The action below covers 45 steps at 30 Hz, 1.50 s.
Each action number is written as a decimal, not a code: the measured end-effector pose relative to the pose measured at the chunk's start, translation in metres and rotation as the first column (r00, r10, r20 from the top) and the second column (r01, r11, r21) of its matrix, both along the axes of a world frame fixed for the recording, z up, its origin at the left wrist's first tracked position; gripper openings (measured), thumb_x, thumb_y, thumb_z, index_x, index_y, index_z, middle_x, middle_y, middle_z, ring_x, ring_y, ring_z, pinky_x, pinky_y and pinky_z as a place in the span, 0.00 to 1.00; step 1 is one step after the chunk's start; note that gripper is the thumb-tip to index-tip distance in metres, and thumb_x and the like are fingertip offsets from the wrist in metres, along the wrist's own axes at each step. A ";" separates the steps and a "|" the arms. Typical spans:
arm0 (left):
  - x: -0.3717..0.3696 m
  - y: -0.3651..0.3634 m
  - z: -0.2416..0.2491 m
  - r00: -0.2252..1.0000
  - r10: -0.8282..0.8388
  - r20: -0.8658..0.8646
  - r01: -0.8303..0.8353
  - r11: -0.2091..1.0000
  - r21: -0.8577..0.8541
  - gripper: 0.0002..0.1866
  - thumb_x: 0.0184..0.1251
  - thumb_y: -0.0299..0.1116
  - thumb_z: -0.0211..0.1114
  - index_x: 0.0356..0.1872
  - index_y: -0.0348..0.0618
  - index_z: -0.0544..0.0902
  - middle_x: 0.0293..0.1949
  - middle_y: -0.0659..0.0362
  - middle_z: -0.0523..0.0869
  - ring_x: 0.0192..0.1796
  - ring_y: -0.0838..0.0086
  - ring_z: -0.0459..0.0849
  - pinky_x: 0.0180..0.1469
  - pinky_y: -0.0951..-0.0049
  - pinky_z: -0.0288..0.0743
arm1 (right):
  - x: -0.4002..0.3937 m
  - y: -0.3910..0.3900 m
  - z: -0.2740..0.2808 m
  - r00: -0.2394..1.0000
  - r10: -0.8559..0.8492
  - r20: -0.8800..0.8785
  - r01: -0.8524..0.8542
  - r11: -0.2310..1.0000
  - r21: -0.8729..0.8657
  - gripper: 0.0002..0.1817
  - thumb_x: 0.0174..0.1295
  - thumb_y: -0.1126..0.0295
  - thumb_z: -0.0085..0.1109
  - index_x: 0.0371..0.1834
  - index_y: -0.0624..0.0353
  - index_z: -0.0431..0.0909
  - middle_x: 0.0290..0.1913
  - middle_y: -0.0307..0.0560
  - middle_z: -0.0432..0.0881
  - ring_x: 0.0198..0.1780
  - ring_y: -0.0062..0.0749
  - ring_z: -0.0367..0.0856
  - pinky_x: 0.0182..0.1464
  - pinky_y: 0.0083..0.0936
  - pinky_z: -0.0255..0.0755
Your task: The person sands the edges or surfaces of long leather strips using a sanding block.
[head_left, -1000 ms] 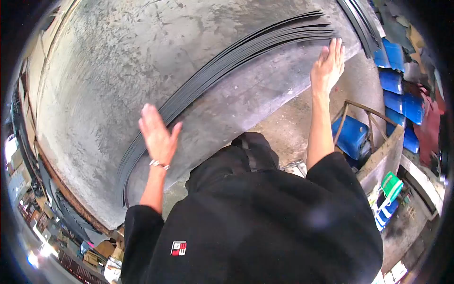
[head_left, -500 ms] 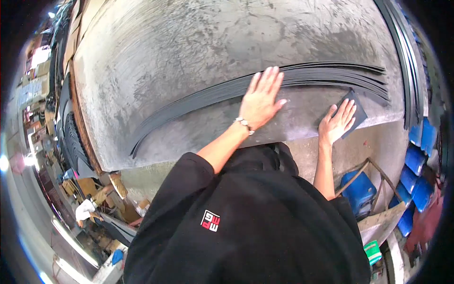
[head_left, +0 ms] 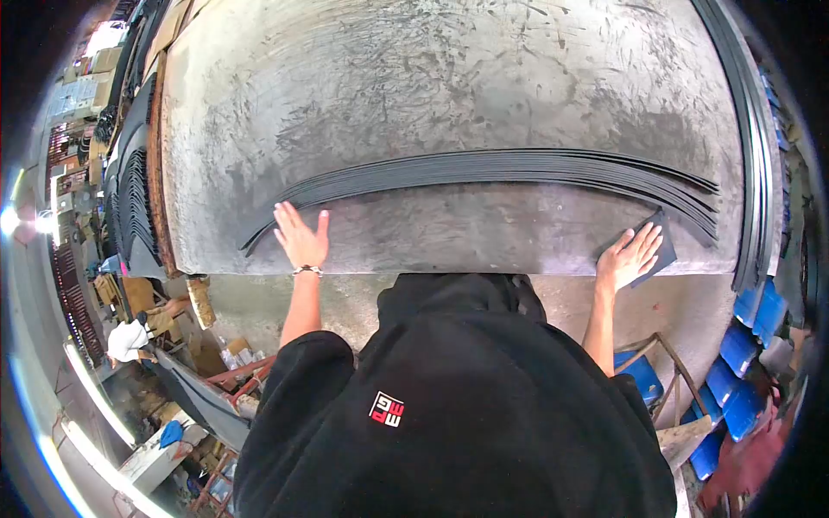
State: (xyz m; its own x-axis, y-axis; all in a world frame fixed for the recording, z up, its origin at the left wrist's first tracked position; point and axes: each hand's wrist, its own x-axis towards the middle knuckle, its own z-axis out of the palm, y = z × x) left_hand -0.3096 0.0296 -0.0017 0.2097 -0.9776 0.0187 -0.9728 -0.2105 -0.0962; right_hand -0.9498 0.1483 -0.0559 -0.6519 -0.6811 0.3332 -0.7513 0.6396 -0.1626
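A bundle of long dark strips (head_left: 484, 166) lies in a curve across the grey table (head_left: 432, 233). Near the bundle's left end is my left hand (head_left: 302, 239), fingers spread and fingertips at the strips' lower edge, with a bracelet on the wrist. My right hand (head_left: 630, 256) rests with extended fingers on a small dark flat piece (head_left: 663, 255), below the right end of the strips. Toward that right end the strips fan apart.
More dark strips (head_left: 751, 147) hang along the table's right edge. A stack of dark wavy pieces (head_left: 134, 211) stands beyond the left edge. Blue containers (head_left: 743, 406) are at the lower right. Another person (head_left: 129, 341) is at the far lower left.
My left hand has moved left along the strips from their middle to near their left end. My right hand remains on the small dark piece. The view has shifted.
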 end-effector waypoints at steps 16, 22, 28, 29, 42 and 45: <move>0.010 -0.075 -0.004 0.838 -0.521 -0.161 0.502 0.853 -0.146 0.50 0.63 0.69 0.77 0.77 0.44 0.74 0.83 0.52 0.73 0.84 0.55 0.69 0.87 0.39 0.53 | 0.283 -0.119 0.079 0.835 0.547 0.060 -0.550 0.829 0.097 0.29 0.83 0.57 0.55 0.83 0.56 0.73 0.87 0.55 0.69 0.90 0.54 0.60 0.88 0.60 0.48; 0.011 -0.071 -0.008 0.808 -0.538 -0.240 0.467 0.833 -0.297 0.45 0.61 0.68 0.78 0.72 0.49 0.81 0.80 0.60 0.79 0.81 0.61 0.75 0.85 0.44 0.59 | 0.385 -0.127 0.095 0.529 0.786 0.318 -0.846 0.518 0.127 0.32 0.77 0.63 0.61 0.82 0.58 0.73 0.85 0.53 0.71 0.88 0.53 0.63 0.87 0.60 0.54; 0.013 -0.072 -0.010 0.787 -0.549 -0.282 0.454 0.825 -0.337 0.44 0.60 0.69 0.79 0.71 0.51 0.84 0.78 0.64 0.82 0.79 0.64 0.78 0.84 0.44 0.61 | 0.133 -0.125 0.051 0.980 0.154 0.122 -0.187 0.920 0.344 0.23 0.84 0.64 0.50 0.76 0.62 0.76 0.78 0.60 0.78 0.79 0.56 0.73 0.77 0.61 0.67; 0.013 -0.072 -0.010 0.788 -0.543 -0.290 0.447 0.829 -0.335 0.44 0.60 0.69 0.79 0.71 0.51 0.84 0.78 0.64 0.82 0.79 0.64 0.78 0.84 0.44 0.61 | 0.195 -0.140 0.069 0.970 0.090 0.228 -0.205 0.810 0.550 0.22 0.84 0.64 0.48 0.73 0.65 0.77 0.74 0.63 0.79 0.76 0.57 0.76 0.74 0.60 0.70; 0.013 -0.070 -0.010 0.790 -0.518 -0.328 0.422 0.847 -0.323 0.48 0.61 0.69 0.76 0.76 0.49 0.81 0.81 0.63 0.79 0.81 0.63 0.76 0.86 0.44 0.58 | 0.169 -0.126 0.026 0.928 0.368 0.065 -0.372 0.927 0.058 0.21 0.74 0.76 0.58 0.69 0.64 0.82 0.69 0.62 0.85 0.75 0.52 0.80 0.76 0.43 0.72; 0.013 -0.070 -0.008 0.797 -0.502 -0.336 0.421 0.860 -0.288 0.48 0.62 0.66 0.77 0.79 0.49 0.79 0.82 0.63 0.77 0.82 0.63 0.75 0.87 0.45 0.57 | 0.451 -0.127 0.082 0.734 0.677 0.058 -0.679 0.731 0.067 0.24 0.71 0.69 0.64 0.69 0.63 0.79 0.74 0.62 0.79 0.82 0.65 0.69 0.82 0.67 0.59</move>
